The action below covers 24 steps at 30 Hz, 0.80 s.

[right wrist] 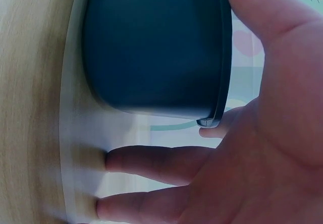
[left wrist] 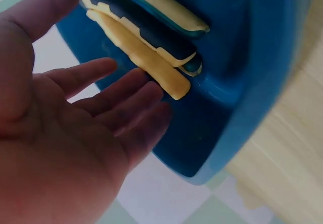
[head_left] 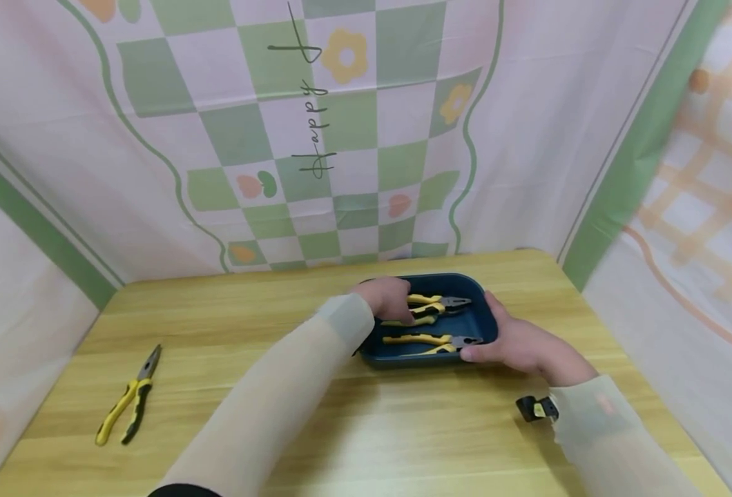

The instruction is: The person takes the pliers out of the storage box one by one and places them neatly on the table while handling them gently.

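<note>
A dark blue bin (head_left: 391, 360) on the table holds combination pliers with yellow-and-black handles. One pair of pliers (head_left: 425, 339) lies along the near wall; other plier handles (head_left: 425, 320) lie farther back, partly hidden by my left hand. That left hand (head_left: 391, 298) reaches over the bin's left end. In the left wrist view its fingers (left wrist: 133, 98) are loosely extended beside a yellow handle (left wrist: 141, 52), with nothing gripped. At the opposite end my right hand (head_left: 521, 344) holds the bin's corner, thumb at the near rim and index finger along the right side. Its other fingers (right wrist: 156, 161) stretch out straight.
Long-nose pliers (head_left: 135, 393) with yellow-and-black handles lie at the table's left. A small black device (head_left: 536, 408) sits at my right cuff. Patterned cloth (head_left: 341, 138) hangs behind the wooden table (head_left: 248, 310) and at both sides.
</note>
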{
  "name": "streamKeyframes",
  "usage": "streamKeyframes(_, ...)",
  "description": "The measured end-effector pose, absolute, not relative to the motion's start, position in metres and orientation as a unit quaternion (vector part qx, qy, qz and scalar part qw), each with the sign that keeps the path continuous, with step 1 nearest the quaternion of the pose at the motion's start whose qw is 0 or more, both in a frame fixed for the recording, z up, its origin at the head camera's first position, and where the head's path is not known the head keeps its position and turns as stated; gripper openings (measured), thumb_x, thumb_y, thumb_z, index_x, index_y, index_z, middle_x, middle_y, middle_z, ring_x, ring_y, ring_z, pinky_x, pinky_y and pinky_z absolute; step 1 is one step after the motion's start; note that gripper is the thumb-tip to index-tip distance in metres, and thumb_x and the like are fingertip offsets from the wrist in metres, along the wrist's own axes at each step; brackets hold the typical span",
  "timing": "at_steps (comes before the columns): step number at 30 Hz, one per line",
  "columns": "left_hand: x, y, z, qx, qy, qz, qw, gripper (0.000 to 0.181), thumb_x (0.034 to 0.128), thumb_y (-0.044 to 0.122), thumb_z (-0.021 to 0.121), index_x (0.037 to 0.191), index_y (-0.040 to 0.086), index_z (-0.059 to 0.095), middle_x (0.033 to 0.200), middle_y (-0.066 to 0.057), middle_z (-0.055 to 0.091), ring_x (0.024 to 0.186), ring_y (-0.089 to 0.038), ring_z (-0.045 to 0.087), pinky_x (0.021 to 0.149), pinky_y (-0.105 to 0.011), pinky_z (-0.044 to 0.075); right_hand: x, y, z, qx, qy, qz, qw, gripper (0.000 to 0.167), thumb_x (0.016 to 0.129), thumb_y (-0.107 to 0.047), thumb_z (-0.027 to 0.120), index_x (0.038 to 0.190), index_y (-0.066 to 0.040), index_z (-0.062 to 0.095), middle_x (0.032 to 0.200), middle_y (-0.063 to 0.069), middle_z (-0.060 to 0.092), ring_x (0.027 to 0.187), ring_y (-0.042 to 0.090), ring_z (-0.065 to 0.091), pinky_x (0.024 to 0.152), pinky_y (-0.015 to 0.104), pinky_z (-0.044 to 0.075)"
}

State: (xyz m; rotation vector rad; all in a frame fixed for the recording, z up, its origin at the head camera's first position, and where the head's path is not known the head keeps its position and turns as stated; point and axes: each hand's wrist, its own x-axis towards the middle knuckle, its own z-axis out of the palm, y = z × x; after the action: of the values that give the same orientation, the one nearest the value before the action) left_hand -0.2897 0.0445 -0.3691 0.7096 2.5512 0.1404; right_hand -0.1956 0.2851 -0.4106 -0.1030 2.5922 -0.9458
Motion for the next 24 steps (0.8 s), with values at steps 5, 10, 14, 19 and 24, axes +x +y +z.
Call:
streamKeyframes(5,-0.283,0.052,-0.370,0.258,0.941,0.006,0.220,0.041,0.0970,0.027,0.064,0.136,0.015,0.055,0.120,-0.002,0.062,0.093,-0.019,0.056,0.079,-0.034,0.046,-0.195,0.285,-0.410,-0.036,0.924,-0.330,0.190,0.132,0.080,-0.059,0.077,0.156,-0.007,-0.018,0.150,0.042,0.021,0.129,0.054,0.038,0.101,0.066,0.032)
streamKeyframes(10,-0.280,0.058,-0.370,0.259,0.943,-0.010,0.210,0.029,0.1008,0.020,0.055,0.128,0.015,0.060,0.118,-0.003,0.061,0.087,-0.019,0.054,0.073,-0.035,0.044,-0.195,0.285,-0.409,-0.033,0.927,-0.322,0.192,0.132,0.080,-0.061,0.076,0.156,-0.007,-0.018,0.150,0.042,0.021,0.129,0.055,0.037,0.101,0.066,0.033)
streamKeyframes(14,-0.283,0.063,-0.374,0.254,0.945,-0.003,0.208,0.015,0.1017,0.018,0.053,0.104,0.016,0.067,0.103,-0.002,0.062,0.080,-0.020,0.054,0.069,-0.034,0.045,-0.195,0.285,-0.407,-0.030,0.926,-0.322,0.194,0.132,0.079,-0.061,0.076,0.156,-0.007,-0.017,0.150,0.042,0.021,0.130,0.055,0.037,0.101,0.065,0.033)
streamKeyframes(19,-0.288,0.068,-0.381,0.264,0.945,-0.035,0.188,0.020,0.1025,0.019,0.055,0.088,0.017,0.069,0.091,0.000,0.062,0.074,-0.019,0.054,0.066,-0.034,0.046,-0.194,0.284,-0.406,-0.027,0.926,-0.320,0.197,0.132,0.079,-0.062,0.076,0.156,-0.007,-0.017,0.150,0.042,0.021,0.130,0.056,0.036,0.102,0.066,0.032)
streamKeyframes(24,-0.286,0.071,-0.384,0.273,0.944,-0.065,0.174,0.021,0.1035,0.022,0.053,0.092,0.017,0.070,0.093,0.000,0.064,0.076,-0.017,0.057,0.067,-0.034,0.048,-0.194,0.284,-0.407,-0.030,0.926,-0.321,0.195,0.132,0.079,-0.061,0.076,0.156,-0.006,-0.017,0.149,0.043,0.023,0.129,0.056,0.037,0.101,0.065,0.033)
